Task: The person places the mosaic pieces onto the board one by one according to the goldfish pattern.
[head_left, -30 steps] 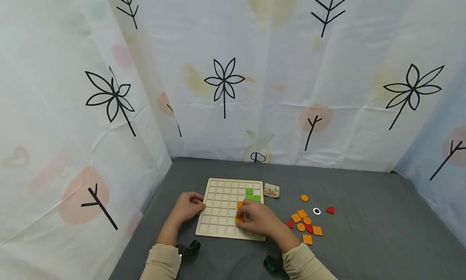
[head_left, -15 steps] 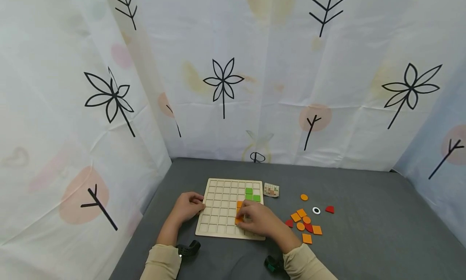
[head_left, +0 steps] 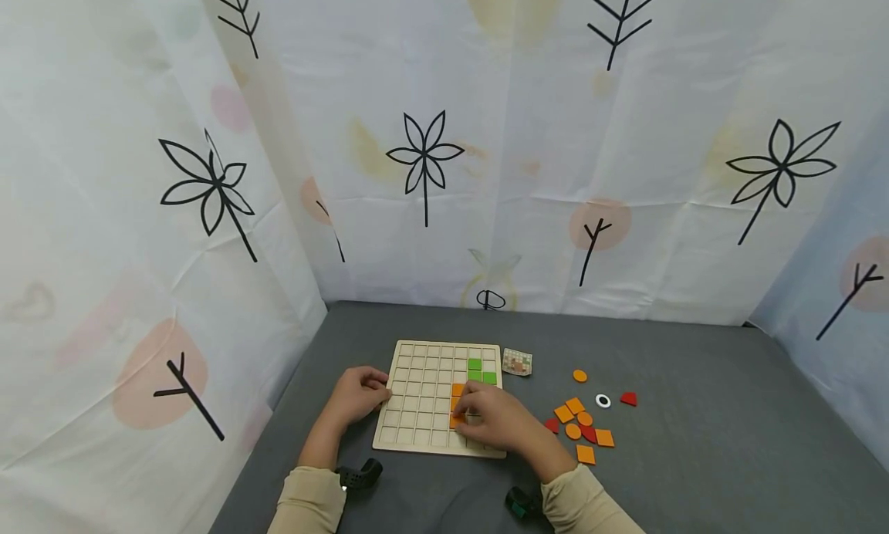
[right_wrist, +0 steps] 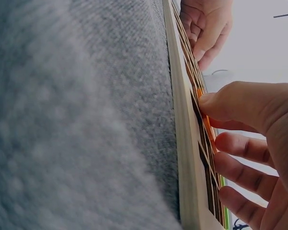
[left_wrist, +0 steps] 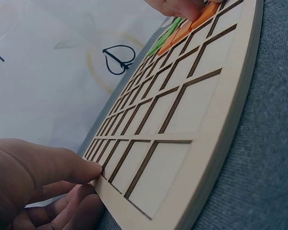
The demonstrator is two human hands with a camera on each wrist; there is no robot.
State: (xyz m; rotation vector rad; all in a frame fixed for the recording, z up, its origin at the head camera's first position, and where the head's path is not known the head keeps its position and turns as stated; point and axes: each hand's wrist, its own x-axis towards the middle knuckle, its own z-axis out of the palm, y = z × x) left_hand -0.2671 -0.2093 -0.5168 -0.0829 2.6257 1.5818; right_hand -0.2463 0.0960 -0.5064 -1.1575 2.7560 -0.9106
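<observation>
A light wooden grid board (head_left: 424, 410) lies on the table. My left hand (head_left: 356, 395) is at its left edge; in the left wrist view the left thumb (left_wrist: 67, 167) rests on the rim, with the other fingers curled beside and below it. Over the board's right part, my right hand (head_left: 496, 418) pinches an orange square tile (head_left: 455, 423) at the lower end of an orange column. The right thumb (right_wrist: 221, 103) touches orange in the right wrist view. Green tiles (head_left: 475, 364) sit in cells farther back. My right hand hides part of the board.
A small pattern card (head_left: 517, 362) lies by the board's upper right corner. To the right are loose orange squares (head_left: 605, 438), orange discs (head_left: 579, 376), red pieces (head_left: 628, 399) and a white ring with a dark centre (head_left: 603, 401). A patterned curtain (head_left: 528, 171) stands behind the table.
The orange tile under my right fingers has shifted slightly and now lines up with the orange column. My right fingertips moved a little with it; my left hand stayed in place.
</observation>
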